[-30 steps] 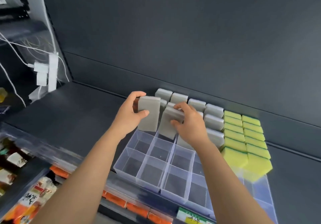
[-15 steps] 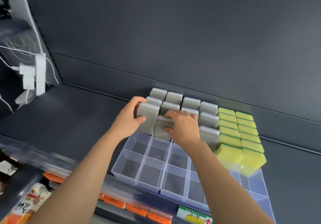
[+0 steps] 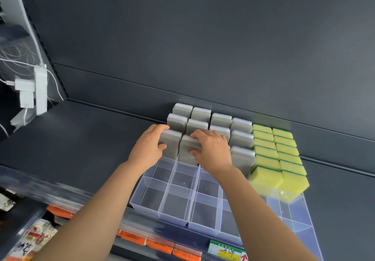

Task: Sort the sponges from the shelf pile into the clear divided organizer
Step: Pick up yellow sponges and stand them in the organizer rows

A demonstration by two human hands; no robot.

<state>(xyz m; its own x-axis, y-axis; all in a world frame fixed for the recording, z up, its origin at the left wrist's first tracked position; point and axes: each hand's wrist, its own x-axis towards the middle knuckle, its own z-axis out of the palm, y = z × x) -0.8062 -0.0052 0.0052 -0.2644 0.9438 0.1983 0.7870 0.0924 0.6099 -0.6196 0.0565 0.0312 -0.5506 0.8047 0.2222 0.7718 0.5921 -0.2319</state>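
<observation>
Two columns of yellow sponges (image 3: pixel 274 151) fill right side of organizer (image 3: pixel 162 206); grey sponges (image 3: pixel 221 118) stand packed at back. We note power strip (image 3: pixel 40 90) far left, orange packets (image 3: pixel 134 237) under shelf (image 3: pixel 81 139). Our left hand (image 3: pixel 147 150) grips upright grey sponge (image 3: pixel 172 142), right hand (image 3: pixel 213 149) grips second grey sponge (image 3: pixel 186 153) just beside it, both in organizer's left cells.

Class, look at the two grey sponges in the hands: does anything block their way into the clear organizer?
Nothing visible: left hand holds the left sponge, right hand the right sponge, both upright at open organizer cells.
</observation>
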